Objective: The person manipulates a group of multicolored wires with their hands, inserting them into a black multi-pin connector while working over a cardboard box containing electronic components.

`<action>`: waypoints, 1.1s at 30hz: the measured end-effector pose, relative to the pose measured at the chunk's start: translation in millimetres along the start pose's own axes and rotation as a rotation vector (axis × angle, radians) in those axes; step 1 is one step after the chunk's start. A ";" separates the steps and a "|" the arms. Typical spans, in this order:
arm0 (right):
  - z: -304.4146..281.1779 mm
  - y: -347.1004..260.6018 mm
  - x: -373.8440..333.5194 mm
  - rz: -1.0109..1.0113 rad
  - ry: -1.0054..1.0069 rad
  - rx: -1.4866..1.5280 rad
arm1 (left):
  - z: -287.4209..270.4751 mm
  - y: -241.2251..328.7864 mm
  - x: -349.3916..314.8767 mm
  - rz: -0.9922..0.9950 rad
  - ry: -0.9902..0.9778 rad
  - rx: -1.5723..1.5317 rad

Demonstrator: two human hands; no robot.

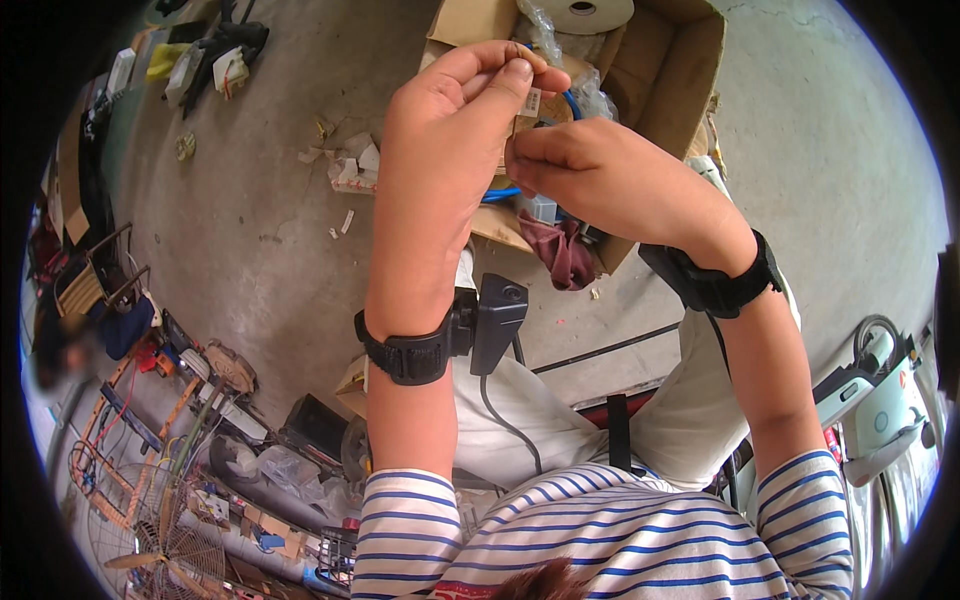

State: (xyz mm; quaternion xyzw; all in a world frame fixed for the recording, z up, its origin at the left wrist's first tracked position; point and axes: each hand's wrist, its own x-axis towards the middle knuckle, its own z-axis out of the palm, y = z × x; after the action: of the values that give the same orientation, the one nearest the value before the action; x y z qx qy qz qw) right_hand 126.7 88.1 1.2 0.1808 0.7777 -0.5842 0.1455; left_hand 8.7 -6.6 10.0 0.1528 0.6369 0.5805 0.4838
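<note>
My left hand (465, 100) is raised over the cardboard box with thumb and fingers pinched together; whatever lies between the fingertips is too small to make out. Just below and to the right, my right hand (580, 165) is closed with its fingers curled toward the left one, and they hide what they hold. Between the two hands a small white printed label (531, 103) shows. A blue cable (573, 103) curves behind the fingers, and another blue stretch (500, 193) appears under the right hand; whether either hand grips it is hidden.
The open cardboard box (690, 75) contains a white roll (582, 12), clear plastic wrap (597, 97) and a maroon cloth (560, 250) near its front edge. Torn paper (355, 165) litters the floor beside it. A wire-caged fan (160, 550) and clutter stand at lower left.
</note>
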 end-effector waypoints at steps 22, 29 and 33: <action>26.0 -3.1 -4.1 0.018 -0.143 -0.191 | -6.4 12.4 6.7 0.028 0.063 -0.054; 16.2 6.4 4.3 -0.012 0.205 0.101 | 0.3 8.4 5.8 0.198 0.260 -0.246; 10.5 9.6 5.8 0.071 0.208 0.403 | 4.4 12.6 -1.1 0.251 0.394 -0.068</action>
State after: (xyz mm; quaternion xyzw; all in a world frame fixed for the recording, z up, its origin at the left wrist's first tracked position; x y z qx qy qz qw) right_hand 126.0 81.1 -12.4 0.2926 0.6493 -0.7005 0.0460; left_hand 8.1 -1.3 22.3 0.0980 0.6753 0.6757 0.2789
